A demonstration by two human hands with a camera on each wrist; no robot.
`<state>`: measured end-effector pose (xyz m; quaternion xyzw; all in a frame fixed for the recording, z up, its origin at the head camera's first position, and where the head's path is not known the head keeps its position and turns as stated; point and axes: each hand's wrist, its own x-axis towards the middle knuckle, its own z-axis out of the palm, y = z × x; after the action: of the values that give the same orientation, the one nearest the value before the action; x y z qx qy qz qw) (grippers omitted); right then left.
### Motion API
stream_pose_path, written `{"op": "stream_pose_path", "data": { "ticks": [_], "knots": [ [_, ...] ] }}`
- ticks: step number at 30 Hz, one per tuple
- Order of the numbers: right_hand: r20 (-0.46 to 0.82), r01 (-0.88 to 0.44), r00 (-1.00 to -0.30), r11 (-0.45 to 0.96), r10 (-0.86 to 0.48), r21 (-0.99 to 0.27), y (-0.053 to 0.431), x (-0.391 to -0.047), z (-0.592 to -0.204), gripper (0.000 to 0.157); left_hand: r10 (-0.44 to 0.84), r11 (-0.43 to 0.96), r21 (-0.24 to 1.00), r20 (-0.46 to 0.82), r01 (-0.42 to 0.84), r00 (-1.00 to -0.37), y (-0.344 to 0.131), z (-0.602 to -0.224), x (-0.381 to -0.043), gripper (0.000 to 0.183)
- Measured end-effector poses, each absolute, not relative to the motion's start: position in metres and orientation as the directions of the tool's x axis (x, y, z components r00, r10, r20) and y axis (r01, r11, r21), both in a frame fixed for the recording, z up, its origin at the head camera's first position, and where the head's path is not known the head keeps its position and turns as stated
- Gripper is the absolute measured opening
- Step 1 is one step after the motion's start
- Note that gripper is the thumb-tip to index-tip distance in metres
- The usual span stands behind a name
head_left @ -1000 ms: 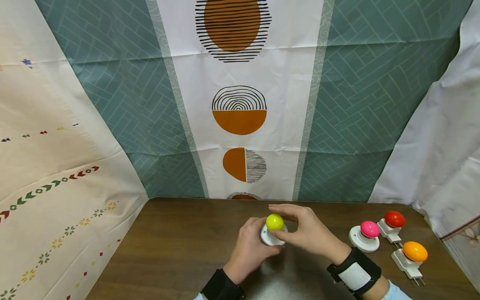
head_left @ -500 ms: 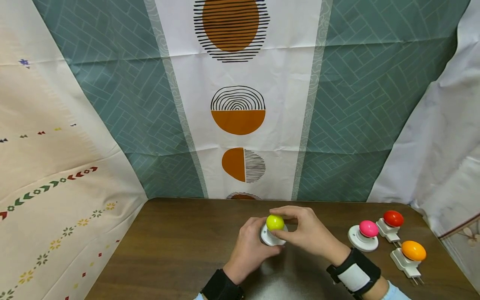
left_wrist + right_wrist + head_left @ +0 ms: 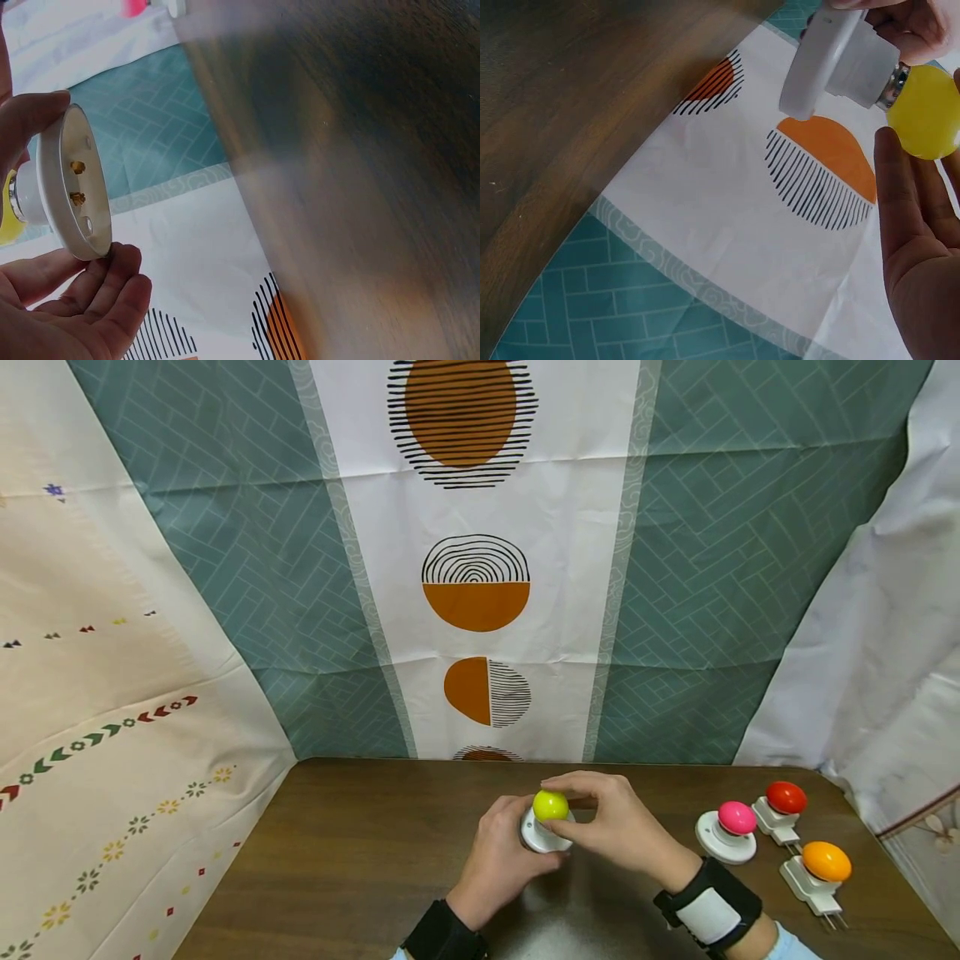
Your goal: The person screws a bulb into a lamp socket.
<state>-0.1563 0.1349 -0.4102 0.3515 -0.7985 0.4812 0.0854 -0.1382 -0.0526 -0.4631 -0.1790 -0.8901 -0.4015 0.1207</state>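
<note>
A yellow light bulb (image 3: 551, 805) sits at the mouth of a round white bulb holder (image 3: 536, 835), held up over the table. The left hand (image 3: 501, 842) grips the holder's base by its rim, thumb and fingers on opposite sides. With thumb and fingertips, the right hand (image 3: 611, 820) pinches the bulb. In the right wrist view, a band of metal cap (image 3: 894, 86) shows between the bulb's globe and the holder's neck. The left wrist view shows the holder's hollow underside (image 3: 94, 184), with brass screws inside.
At the table's right side stand a pink bulb (image 3: 737, 817) in a round white holder, a red bulb (image 3: 787, 797) and an orange bulb (image 3: 827, 862) in white plug-in holders with pins. The brown table (image 3: 360, 860) meets a patterned cloth (image 3: 690, 610) at its far edge.
</note>
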Motion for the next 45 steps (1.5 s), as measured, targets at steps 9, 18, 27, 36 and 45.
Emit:
{"op": "stream_pose_path", "data": {
  "ticks": [9,18,27,36,45],
  "knots": [
    [0.486,-0.657,-0.718,0.256,-0.498,-0.709,0.1342,-0.1583,-0.4085,0.048,0.225,0.616,0.666,0.364,0.421,-0.904,-0.0535,-0.4638,-0.14,0.067],
    [0.455,-0.649,-0.716,0.264,-0.53,-0.714,0.1338,-0.1583,-0.4083,0.042,0.223,0.616,0.666,0.364,0.42,-0.904,-0.0534,-0.4648,-0.1405,0.068],
    [0.501,-0.632,-0.763,0.308,-0.409,-0.711,0.1313,-0.1554,-0.4138,0.039,0.212,0.628,0.661,0.362,0.41,-0.908,-0.0536,-0.4645,-0.1387,0.066],
    [0.504,-0.677,-0.716,0.304,-0.483,-0.67,0.1324,-0.1549,-0.4154,0.05,0.221,0.624,0.671,0.34,0.4,-0.914,-0.0548,-0.4654,-0.1374,0.067],
    [0.5,-0.696,-0.672,0.234,-0.547,-0.679,0.1333,-0.1579,-0.4171,0.048,0.216,0.62,0.667,0.36,0.412,-0.908,-0.0537,-0.4657,-0.1383,0.07]
  ]
}}
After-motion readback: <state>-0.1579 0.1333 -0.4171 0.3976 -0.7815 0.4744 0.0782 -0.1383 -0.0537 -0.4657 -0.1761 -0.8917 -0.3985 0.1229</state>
